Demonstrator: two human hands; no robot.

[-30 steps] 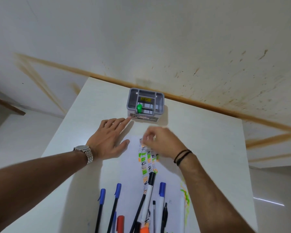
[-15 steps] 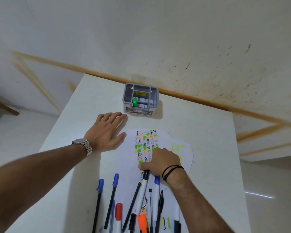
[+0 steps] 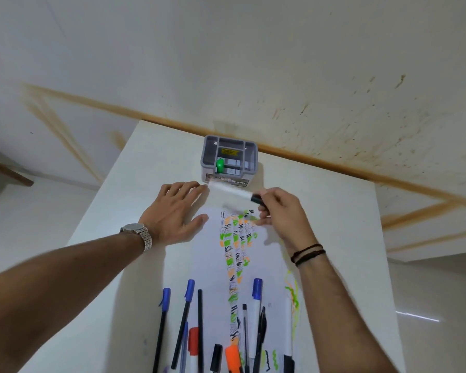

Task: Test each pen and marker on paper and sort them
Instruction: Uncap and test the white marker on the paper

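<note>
Right hand (image 3: 283, 214), fingers curled, pinches the black-capped end of a white marker (image 3: 232, 191) at frame centre, barrel blurred, pointing toward the grey organizer (image 3: 229, 160) above; left hand (image 3: 172, 211) lies flat, fingers spread, beside scribbled paper (image 3: 267, 254); pens (image 3: 189, 319) along lower edge.

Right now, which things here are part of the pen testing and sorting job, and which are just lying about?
Part of the job:
- marker in the right hand
- paper with test scribbles
- pens in the near row
- grey organiser, green marker inside
- left hand, flat on the table

Just there:
- watch
- wristbands
</note>
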